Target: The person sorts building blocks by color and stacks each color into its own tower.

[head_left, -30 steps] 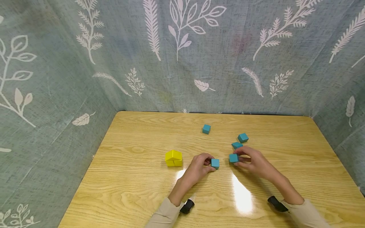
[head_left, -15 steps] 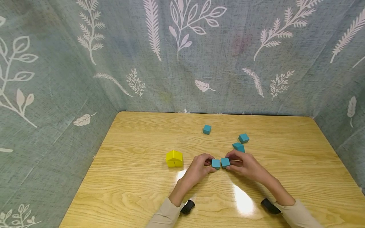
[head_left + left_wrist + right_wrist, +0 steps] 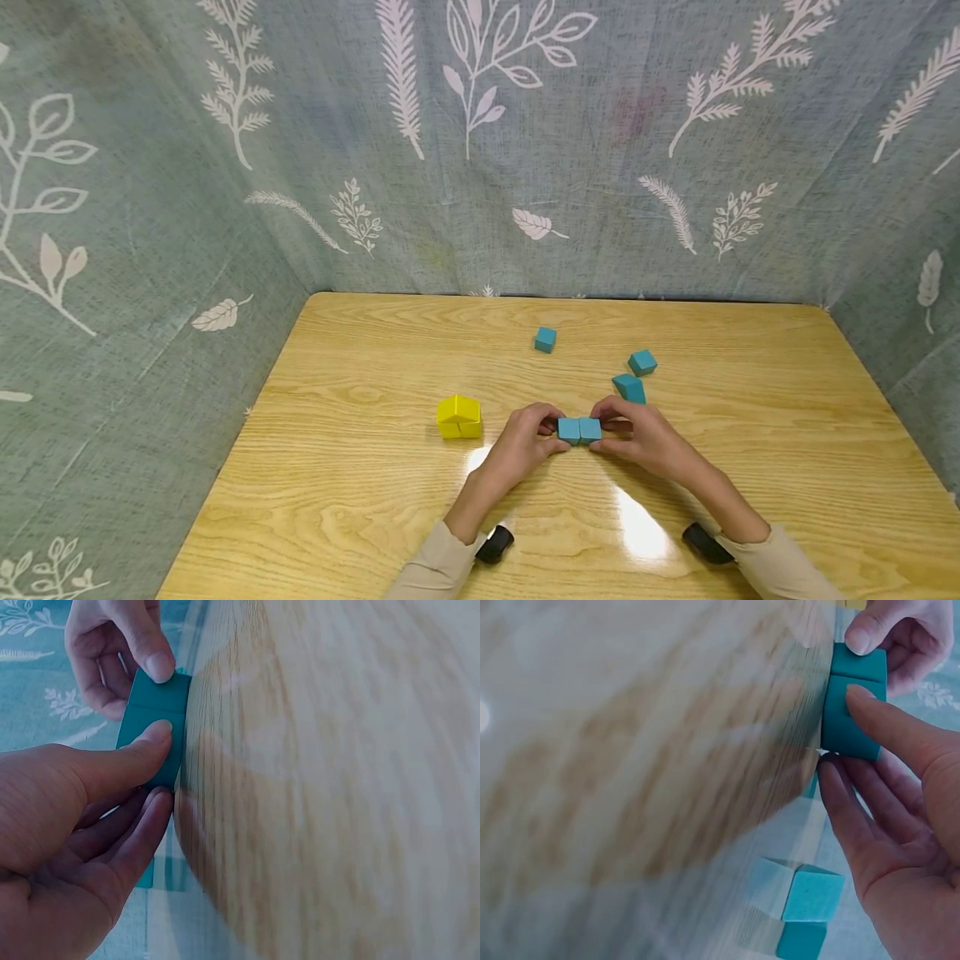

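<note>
In the head view, two blue cubes stand side by side on the wooden table, their facing sides together. My left hand [image 3: 525, 437] pinches the left blue cube [image 3: 568, 428] between thumb and fingers. The right blue cube [image 3: 591, 428] is pinched the same way by my right hand [image 3: 648, 437]. A thin seam shows between the two in both wrist views, with my left thumb [image 3: 154, 739] on the near face of one and my right thumb [image 3: 866, 705] on the other. Behind the right hand lies a blue wedge-shaped block [image 3: 630, 388], partly hidden by it.
A yellow house-shaped stack of blocks [image 3: 458, 417] stands left of the left hand. Another blue cube [image 3: 642, 362] lies beyond the wedge, and one more blue cube [image 3: 545, 340] sits near the table's back. A patterned grey-green curtain [image 3: 450, 225] hangs behind the table [image 3: 360, 500].
My right hand has moved left with its cube, closing the gap until it met the left cube. The wedge shows more now. The left hand has stayed nearly still.
</note>
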Demonstrator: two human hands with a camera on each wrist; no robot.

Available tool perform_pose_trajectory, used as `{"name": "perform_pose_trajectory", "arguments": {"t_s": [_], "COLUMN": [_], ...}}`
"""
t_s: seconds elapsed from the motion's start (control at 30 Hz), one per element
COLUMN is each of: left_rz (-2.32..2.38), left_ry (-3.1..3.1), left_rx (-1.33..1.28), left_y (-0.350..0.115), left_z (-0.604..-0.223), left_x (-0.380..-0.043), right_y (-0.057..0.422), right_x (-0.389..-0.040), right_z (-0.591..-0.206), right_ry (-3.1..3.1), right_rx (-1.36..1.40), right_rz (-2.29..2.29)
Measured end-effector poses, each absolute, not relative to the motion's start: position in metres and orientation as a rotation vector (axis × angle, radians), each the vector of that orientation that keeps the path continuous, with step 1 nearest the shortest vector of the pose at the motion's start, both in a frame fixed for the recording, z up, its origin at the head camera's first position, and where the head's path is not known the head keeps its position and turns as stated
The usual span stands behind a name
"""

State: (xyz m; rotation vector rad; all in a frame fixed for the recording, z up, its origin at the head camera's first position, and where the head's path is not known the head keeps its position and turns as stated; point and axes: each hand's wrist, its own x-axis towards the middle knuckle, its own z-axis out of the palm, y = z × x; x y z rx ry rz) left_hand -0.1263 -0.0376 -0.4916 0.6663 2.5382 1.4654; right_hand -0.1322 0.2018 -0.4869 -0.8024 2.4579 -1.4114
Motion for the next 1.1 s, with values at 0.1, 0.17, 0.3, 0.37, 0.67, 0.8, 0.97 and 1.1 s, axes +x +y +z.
{"name": "perform_pose_trajectory", "arguments": {"t_s": [0.1, 0.17, 0.3, 0.37, 0.67, 0.8, 0.97, 1.1], "left_rz": [1.466, 1.465, 1.469, 1.471, 1.471, 1.464, 1.467, 1.466], "left_ry": [2.534, 2.535, 2.536, 2.539, 2.531, 2.538, 2.541, 2.54], "left_rx": [0.663, 0.659, 0.664, 0.667, 0.668, 0.671, 0.675, 0.67], "left_y": [-0.037, -0.037, -0.037, -0.037, -0.038, -0.038, -0.038, -0.038], "left_z": [-0.491, -0.49, -0.49, -0.49, -0.489, -0.489, -0.49, -0.49], "left_x": [-0.126, -0.126, -0.125, -0.125, -0.125, -0.125, -0.124, -0.124], "right_y": [0.202, 0.203, 0.205, 0.208, 0.224, 0.231, 0.239, 0.243], "right_x": [-0.132, -0.133, -0.134, -0.135, -0.148, -0.156, -0.166, -0.173], "right_z": [-0.486, -0.485, -0.485, -0.484, -0.474, -0.47, -0.466, -0.463], "right_ry": [2.464, 2.459, 2.468, 2.49, 2.704, 2.791, 2.851, 2.924], "right_rx": [-0.812, -0.83, -0.881, -0.888, -0.959, -0.977, -0.967, -0.929], "right_rz": [-1.398, -1.385, -1.351, -1.34, -1.322, -1.319, -1.33, -1.3]}}
